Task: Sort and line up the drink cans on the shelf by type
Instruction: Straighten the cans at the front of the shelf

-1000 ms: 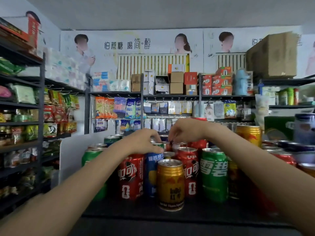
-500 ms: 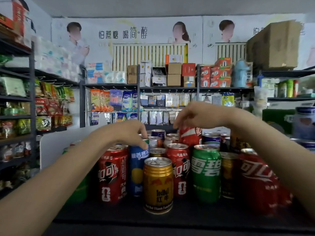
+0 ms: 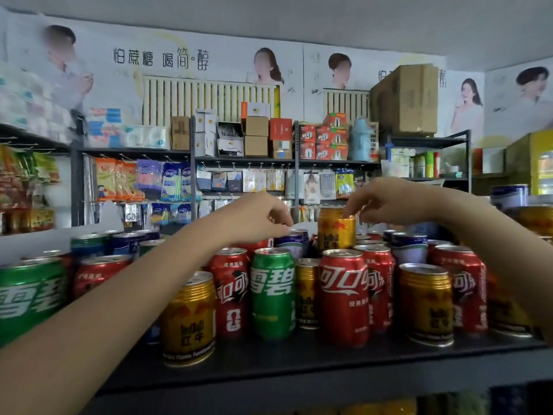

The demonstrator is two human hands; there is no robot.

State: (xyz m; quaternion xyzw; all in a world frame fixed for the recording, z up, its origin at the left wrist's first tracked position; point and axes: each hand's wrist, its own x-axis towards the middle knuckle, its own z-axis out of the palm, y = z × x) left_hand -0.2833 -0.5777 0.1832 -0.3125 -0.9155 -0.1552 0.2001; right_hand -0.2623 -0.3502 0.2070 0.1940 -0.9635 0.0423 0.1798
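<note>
Wall poster (image 3: pixel 161 59), far left: 怕蔗糖 喝简·醇. Green can (image 3: pixel 272 292), near centre: 雪碧; same on green can (image 3: pixel 28 298) at near left edge. Red can (image 3: pixel 344 295), right of centre: 可口可乐. Gold can (image 3: pixel 189 322), near: Red Bull, 红牛.

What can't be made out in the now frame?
All head view:
- Left hand: fingertips blurred over the blue can; contact unclear.
- Right hand: fingers at the top of the raised gold can; grip looks likely, the rim is hidden by them.
- Back-row cans: labels blocked by the front row.
- Far-left green can: cut by the frame edge.
- Shelf below: out of frame.
</note>
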